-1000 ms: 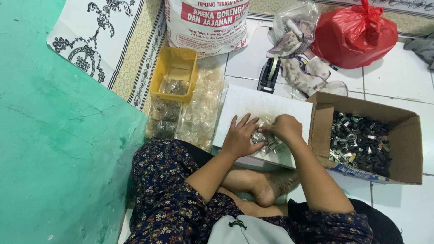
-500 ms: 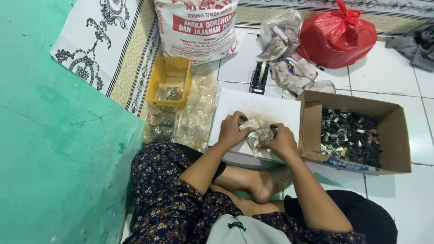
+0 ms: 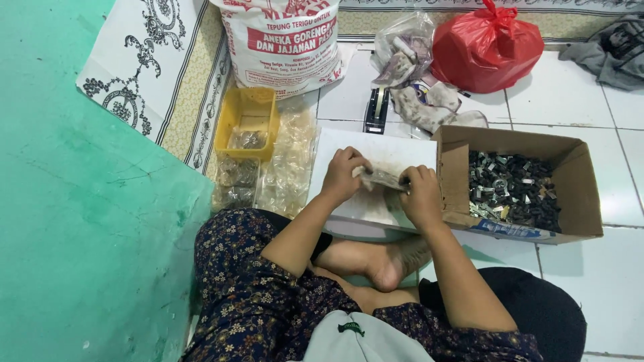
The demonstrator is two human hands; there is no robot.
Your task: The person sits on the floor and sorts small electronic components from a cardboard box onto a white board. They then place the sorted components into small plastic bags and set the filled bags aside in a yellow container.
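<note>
A small clear packet [image 3: 384, 178], filled with dark little pieces, was pinched between both hands, just above a white board [image 3: 396, 151]. The left hand [image 3: 344, 175] was closed on the packet's near end, fingers curled over it; the right hand [image 3: 421, 194] was closed on the other end, knuckles up. The packet looked flat and slightly crumpled (its contents too small to make out).

Just beside the right hand, on its outer side, stood an open cardboard box [image 3: 580, 174] heaped with small dark and silvery parts. Beyond the hands, past the board's far edge, lay a black tape dispenser [image 3: 376, 109], and farther still a red plastic bag [image 3: 488, 45], a clear bag of scraps [image 3: 403, 50] and a large printed sack [image 3: 286, 41]. On the left hand's outer side lay a pile of clear packets [image 3: 285, 167] and a yellow tray [image 3: 249, 121].

The person sat cross-legged in dark flowered trousers, one bare foot [image 3: 396, 263] below the hands. The floor was white tile [image 3: 617, 268], with a patterned mat [image 3: 168, 74] and a green surface [image 3: 80, 221] beyond the left hand.
</note>
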